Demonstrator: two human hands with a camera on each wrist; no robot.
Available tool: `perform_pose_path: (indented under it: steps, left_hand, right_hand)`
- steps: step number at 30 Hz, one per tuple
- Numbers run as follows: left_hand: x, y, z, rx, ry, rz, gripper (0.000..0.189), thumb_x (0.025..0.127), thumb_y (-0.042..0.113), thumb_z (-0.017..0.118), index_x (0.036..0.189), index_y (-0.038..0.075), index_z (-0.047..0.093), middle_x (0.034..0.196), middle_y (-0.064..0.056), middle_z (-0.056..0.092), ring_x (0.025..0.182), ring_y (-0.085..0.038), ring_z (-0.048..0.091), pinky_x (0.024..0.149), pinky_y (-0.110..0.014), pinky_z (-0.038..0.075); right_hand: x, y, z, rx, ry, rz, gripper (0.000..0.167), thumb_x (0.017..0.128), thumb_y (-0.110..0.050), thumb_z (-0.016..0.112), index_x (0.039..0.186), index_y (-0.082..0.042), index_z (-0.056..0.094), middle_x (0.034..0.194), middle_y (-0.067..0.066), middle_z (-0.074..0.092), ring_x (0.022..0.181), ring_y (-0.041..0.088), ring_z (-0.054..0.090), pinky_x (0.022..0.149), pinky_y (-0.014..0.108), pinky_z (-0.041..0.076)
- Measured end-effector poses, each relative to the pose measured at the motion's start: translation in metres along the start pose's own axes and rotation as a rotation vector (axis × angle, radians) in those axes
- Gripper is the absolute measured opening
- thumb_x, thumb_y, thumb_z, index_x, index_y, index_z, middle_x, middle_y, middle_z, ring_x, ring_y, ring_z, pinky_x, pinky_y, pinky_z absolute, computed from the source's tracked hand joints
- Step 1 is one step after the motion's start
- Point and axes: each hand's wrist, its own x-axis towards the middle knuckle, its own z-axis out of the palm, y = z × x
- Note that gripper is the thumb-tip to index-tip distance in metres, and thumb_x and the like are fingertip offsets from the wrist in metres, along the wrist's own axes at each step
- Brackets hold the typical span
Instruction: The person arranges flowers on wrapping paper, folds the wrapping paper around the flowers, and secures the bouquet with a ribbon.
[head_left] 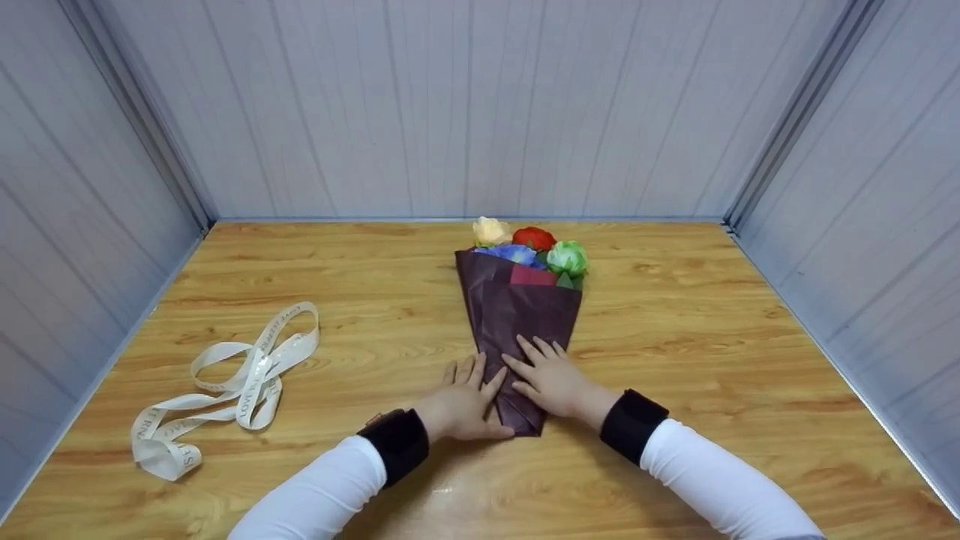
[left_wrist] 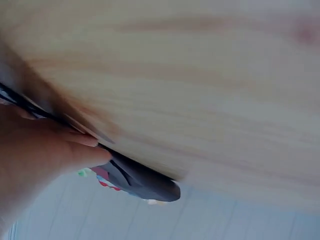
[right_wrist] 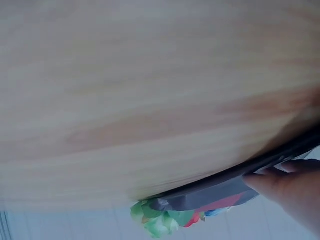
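A bouquet wrapped in dark purple paper [head_left: 529, 315] lies on the wooden table, its narrow end toward me. Cream [head_left: 491, 231], red [head_left: 534, 238], blue [head_left: 517, 255] and green [head_left: 568, 258] flowers show at its wide far end, beside a patch of dark red paper [head_left: 533, 276]. My left hand [head_left: 463, 405] rests along the wrap's lower left edge, fingers spread, thumb by the narrow end. Flat on the right part of the wrap presses my right hand [head_left: 553, 379], fingers extended. Both wrist views show fingers against the dark wrap [left_wrist: 142, 180]; stems are hidden inside it.
A loosely looped white ribbon [head_left: 259, 375] with printed letters lies on the left of the wooden table [head_left: 675, 322]. Pale panel walls [head_left: 465, 112] stand at the back and on both sides of the table.
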Motion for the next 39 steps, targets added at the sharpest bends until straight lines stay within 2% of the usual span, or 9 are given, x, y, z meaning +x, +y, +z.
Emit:
perform_pose_path:
  steps: [5,10,13,17,21,23,27,31,39]
  left_hand:
    - [0.016,0.003,-0.005,0.008,-0.013,0.012,0.095,0.084,0.069,0.048,0.153,0.016,0.011,0.156,-0.024,0.003,0.144,-0.040,0.004,0.114,-0.056,0.006]
    - [0.033,0.010,-0.006,0.012,-0.021,0.017,0.094,0.084,0.070,0.048,0.154,0.020,0.009,0.158,-0.020,0.000,0.145,-0.040,0.003,0.115,-0.056,0.005]
    - [0.043,0.016,-0.006,0.004,-0.008,0.023,0.094,0.083,0.071,0.048,0.154,0.022,0.008,0.158,-0.018,0.000,0.145,-0.038,0.003,0.115,-0.056,0.005]
    - [0.056,0.020,-0.007,0.016,0.024,0.022,0.094,0.083,0.072,0.047,0.154,0.022,0.010,0.159,-0.017,0.002,0.146,-0.035,0.004,0.115,-0.055,0.007]
    - [0.066,0.021,-0.006,0.035,0.062,0.019,0.097,0.083,0.072,0.046,0.154,0.018,0.009,0.159,-0.016,0.004,0.146,-0.032,0.006,0.115,-0.055,0.008]
    - [0.070,0.022,-0.005,0.040,0.077,0.022,0.098,0.083,0.072,0.047,0.154,0.015,0.008,0.159,-0.015,0.005,0.146,-0.032,0.006,0.115,-0.055,0.009]
    - [0.072,0.024,-0.004,0.030,0.089,0.017,0.099,0.084,0.071,0.047,0.153,0.013,0.008,0.159,-0.016,0.005,0.146,-0.033,0.006,0.115,-0.054,0.010]
    - [0.071,0.025,-0.002,0.026,0.087,0.014,0.095,0.086,0.071,0.041,0.153,0.013,0.007,0.159,-0.015,0.003,0.146,-0.032,0.004,0.116,-0.053,0.008]
    - [0.070,0.027,0.001,0.062,0.096,0.028,0.089,0.089,0.070,0.035,0.153,0.015,0.011,0.160,-0.010,0.005,0.147,-0.030,0.005,0.115,-0.054,0.006]
  right_hand:
    - [0.000,-0.002,-0.003,0.027,0.054,0.035,0.043,0.099,-0.020,0.047,0.135,0.003,0.049,0.146,0.022,0.040,0.131,0.048,0.035,0.103,0.064,0.029]
    - [-0.001,0.002,-0.006,0.091,0.041,0.175,0.047,0.097,-0.027,0.049,0.132,0.006,0.051,0.145,0.020,0.042,0.134,0.046,0.033,0.107,0.061,0.026]
    - [-0.002,0.007,-0.008,0.110,0.064,0.229,0.048,0.095,-0.027,0.052,0.128,0.009,0.053,0.142,0.023,0.044,0.133,0.047,0.034,0.107,0.059,0.027]
    - [-0.004,0.014,-0.007,0.092,0.027,0.254,0.056,0.097,-0.029,0.049,0.135,0.011,0.043,0.147,0.025,0.035,0.136,0.047,0.027,0.109,0.059,0.023]
    - [-0.006,0.022,-0.004,0.092,-0.045,0.252,0.063,0.101,-0.037,0.040,0.145,0.007,0.028,0.154,0.023,0.019,0.141,0.046,0.015,0.112,0.060,0.013]
    - [-0.007,0.027,-0.003,0.108,-0.059,0.250,0.067,0.100,-0.041,0.039,0.147,0.004,0.025,0.156,0.022,0.015,0.142,0.046,0.011,0.112,0.060,0.011]
    - [-0.006,0.032,-0.003,0.124,-0.069,0.249,0.069,0.099,-0.044,0.041,0.149,0.000,0.023,0.157,0.021,0.013,0.142,0.046,0.009,0.112,0.060,0.008]
    - [-0.005,0.035,-0.004,0.123,-0.063,0.258,0.063,0.100,-0.039,0.038,0.150,-0.005,0.021,0.157,0.019,0.013,0.143,0.045,0.009,0.113,0.060,0.007]
    - [-0.006,0.048,-0.008,0.119,-0.042,0.325,0.056,0.101,-0.033,0.034,0.151,-0.011,0.024,0.158,0.016,0.015,0.143,0.043,0.010,0.111,0.062,0.006]
